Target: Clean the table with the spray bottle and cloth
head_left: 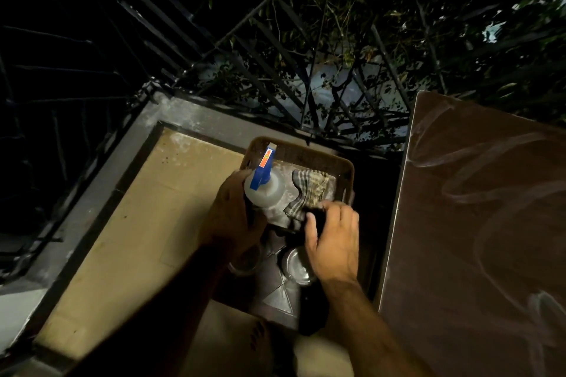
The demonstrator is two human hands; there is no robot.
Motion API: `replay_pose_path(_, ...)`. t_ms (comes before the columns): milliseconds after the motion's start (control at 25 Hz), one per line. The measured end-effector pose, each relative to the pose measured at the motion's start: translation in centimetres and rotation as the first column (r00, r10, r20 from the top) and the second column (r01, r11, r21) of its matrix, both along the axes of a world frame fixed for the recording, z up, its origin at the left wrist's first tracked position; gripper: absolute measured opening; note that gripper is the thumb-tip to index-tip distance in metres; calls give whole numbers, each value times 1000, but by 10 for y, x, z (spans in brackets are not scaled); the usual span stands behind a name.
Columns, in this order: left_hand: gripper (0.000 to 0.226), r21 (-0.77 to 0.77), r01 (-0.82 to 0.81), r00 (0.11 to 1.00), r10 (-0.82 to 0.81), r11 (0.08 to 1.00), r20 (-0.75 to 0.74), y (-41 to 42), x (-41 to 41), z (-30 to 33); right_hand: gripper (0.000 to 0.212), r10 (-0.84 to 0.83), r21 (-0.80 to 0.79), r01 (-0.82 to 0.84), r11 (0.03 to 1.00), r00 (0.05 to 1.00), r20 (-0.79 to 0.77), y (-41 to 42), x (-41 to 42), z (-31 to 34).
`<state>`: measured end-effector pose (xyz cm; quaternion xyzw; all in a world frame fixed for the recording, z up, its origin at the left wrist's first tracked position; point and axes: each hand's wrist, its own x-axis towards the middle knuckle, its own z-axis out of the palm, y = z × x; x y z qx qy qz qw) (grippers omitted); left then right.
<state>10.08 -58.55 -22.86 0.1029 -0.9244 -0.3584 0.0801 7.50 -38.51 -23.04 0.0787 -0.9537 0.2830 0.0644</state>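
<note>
Dim balcony at night, black metal railing and leafy branches beyond. At left, pale tan floor tiles. Near centre, left hand wrapped around a translucent white plastic spray bottle with blue trigger head, fingers curled tight on its body, held over a brown plastic basket. Inside the basket, a crumpled checked grey-and-beige cloth. Just right, right hand low at the cloth's near edge, fingers pinching the fabric. Below the hands, a clear glass tumbler on the floor. Far right, dark brown wooden desk, streaked with whitish smears.
</note>
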Motion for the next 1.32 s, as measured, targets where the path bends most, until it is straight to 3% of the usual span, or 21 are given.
replay_pose_path(120,82,108,-4,999,1,994,33,-5,-18,-10,32,90,52,-95,994,991,104,-8,-36,-9)
replay_pose_path(240,83,116,3,998,-11,993,69,-3,-27,-20,44,166,116,-215,970,928,333,-18,-62,-28)
replay_pose_path(360,81,101,-41,997,34,994,70,-5,-39,-24,60,153,159,-264,951,853,499,-30,-74,-47)
replay_pose_path(480,92,248,-91,986,52,965,159,-7,-53,-28,81,97,222,-265,938,818,566,-44,-82,-62)
replay_pose_path(640,62,304,-117,993,105,945,54,1,-64,-38,79,38,190,-183,965,809,587,-50,-84,-75)
replay_pose_path(720,38,459,-165,986,144,873,81,6,-73,-43,68,27,112,-120,986,794,608,-49,-87,-79)
replay_pose_path(760,28,534,-137,989,147,834,24,9,-76,-47,60,30,59,-82,995,800,600,-48,-89,-80)
replay_pose_path(840,15,545,-92,984,162,833,-81,17,-77,-40,40,22,-89,34,996,824,566,-42,-92,-72)
replay_pose_path(880,12,525,-70,982,150,848,-111,21,-77,-32,35,-5,-128,91,988,832,554,-38,-93,-64)
replay_pose_path(960,25,505,-62,989,120,861,-83,23,-75,-13,36,-70,-86,143,986,823,564,-29,-94,-40)
replay_pose_path(1080,23,528,-100,993,119,843,-1,29,-68,19,46,-69,3,78,997,863,501,-18,-89,-3)
replay_pose_path(1200,22,464,-146,989,142,873,45,43,-61,60,49,-12,-98,66,993,883,470,-8,-85,34)
replay_pose_path(1320,18,418,-174,981,194,892,-6,63,-48,93,50,1,-174,82,981,902,432,8,-82,72)
